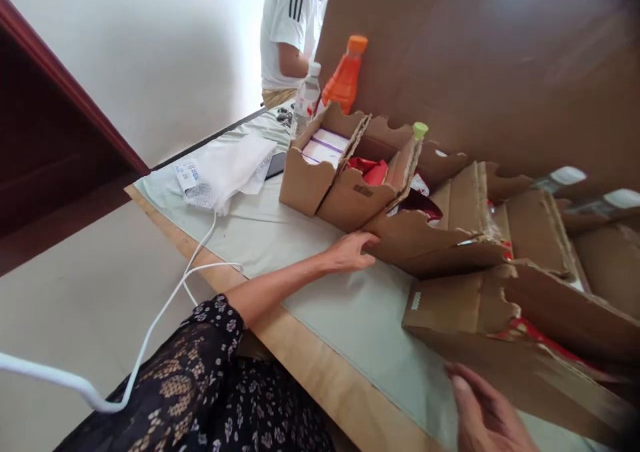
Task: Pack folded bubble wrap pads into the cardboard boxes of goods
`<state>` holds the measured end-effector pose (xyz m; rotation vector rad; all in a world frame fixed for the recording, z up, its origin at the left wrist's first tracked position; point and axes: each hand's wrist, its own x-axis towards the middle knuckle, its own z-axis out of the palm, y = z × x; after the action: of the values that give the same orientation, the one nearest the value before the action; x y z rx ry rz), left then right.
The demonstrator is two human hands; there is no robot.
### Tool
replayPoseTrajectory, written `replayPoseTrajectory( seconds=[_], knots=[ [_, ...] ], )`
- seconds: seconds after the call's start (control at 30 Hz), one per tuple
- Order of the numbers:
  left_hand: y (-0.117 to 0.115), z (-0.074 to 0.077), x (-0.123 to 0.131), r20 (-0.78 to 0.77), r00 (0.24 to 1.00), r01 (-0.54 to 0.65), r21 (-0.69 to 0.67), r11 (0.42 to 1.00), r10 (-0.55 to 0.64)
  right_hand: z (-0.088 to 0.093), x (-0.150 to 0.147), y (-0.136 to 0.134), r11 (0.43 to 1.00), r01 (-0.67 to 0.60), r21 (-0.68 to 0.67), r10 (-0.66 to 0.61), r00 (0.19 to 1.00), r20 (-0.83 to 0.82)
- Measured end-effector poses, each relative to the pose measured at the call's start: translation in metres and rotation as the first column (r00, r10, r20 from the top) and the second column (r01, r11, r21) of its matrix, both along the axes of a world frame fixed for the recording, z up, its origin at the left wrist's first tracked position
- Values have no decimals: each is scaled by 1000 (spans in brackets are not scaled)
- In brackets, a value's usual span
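Note:
My left hand (351, 252) reaches across the table, thumb and fingers apart, with nothing in it. Its fingertips are at the front of a cardboard box (400, 239) in the middle of the row; whether they press on it I cannot tell. At the bottom right, my right hand (487, 412) is partly cut off by the frame edge. Its fingers are loosely curved and somewhat apart, with nothing visible in them. It is beside the nearest cardboard box (480, 299), which stands forward of the others and has red packaging (545, 342) inside.
More open boxes hold white packs (325, 147) and a red packet (370, 171). Behind them are an orange bottle (345, 79) and a clear bottle (306, 99). Bubble wrap (230, 169) and a white cable (165, 312) lie left. A person (290, 39) is at the far end.

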<state>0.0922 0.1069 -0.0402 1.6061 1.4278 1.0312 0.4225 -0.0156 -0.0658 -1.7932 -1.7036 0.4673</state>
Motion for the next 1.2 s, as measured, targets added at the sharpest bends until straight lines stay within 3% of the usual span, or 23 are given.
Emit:
replayPoseTrajectory(
  seconds=[0.07,0.13,0.17,0.27,0.37,0.43,0.57,0.67,0.73,0.8,0.87,0.93,1.07,1.13,1.2],
  knots=[
    [-2,5,-6,16,1000,10,-3,1000,-10,17,-38,10,988,-156,-3,156,988,20],
    [-23,7,-24,42,999,-8,24,1000,7,32,-79,23,930,-366,37,365,930,38],
    [-41,6,-36,61,998,-31,44,999,29,40,-101,30,880,-469,72,467,883,40],
    [-102,-7,-68,95,963,-261,72,963,254,60,-179,58,702,-684,198,692,721,38],
    [-150,-30,-83,49,914,-405,115,907,402,75,-276,88,495,-810,316,835,543,84],
    [-166,-46,-83,20,897,-438,188,879,442,79,-346,104,398,-859,321,873,462,155],
    [-172,-64,-76,-14,905,-406,266,874,424,76,-472,120,335,-935,120,892,356,278],
    [-170,-67,-76,-14,906,-405,257,877,423,68,-527,136,380,-925,-18,897,364,251],
    [-170,-67,-78,-5,909,-401,256,880,416,65,-539,155,446,-893,-50,879,427,214],
    [-170,-65,-79,10,911,-402,247,882,412,66,-532,176,502,-864,22,858,501,113],
    [-171,-64,-80,37,911,-409,224,885,411,72,-513,192,545,-823,162,838,536,-99],
    [-172,-64,-79,88,905,-425,195,884,416,82,-489,192,597,-766,238,786,500,-363],
    [-173,-65,-82,278,841,-495,51,867,464,96,-434,145,680,-719,141,630,476,-613],
    [-172,-63,-89,447,755,-512,-58,857,481,92,-399,114,714,-697,69,559,508,-655],
    [-171,-57,-99,635,613,-487,-167,857,471,80,-357,90,731,-681,-41,472,549,-690]
  ],
)
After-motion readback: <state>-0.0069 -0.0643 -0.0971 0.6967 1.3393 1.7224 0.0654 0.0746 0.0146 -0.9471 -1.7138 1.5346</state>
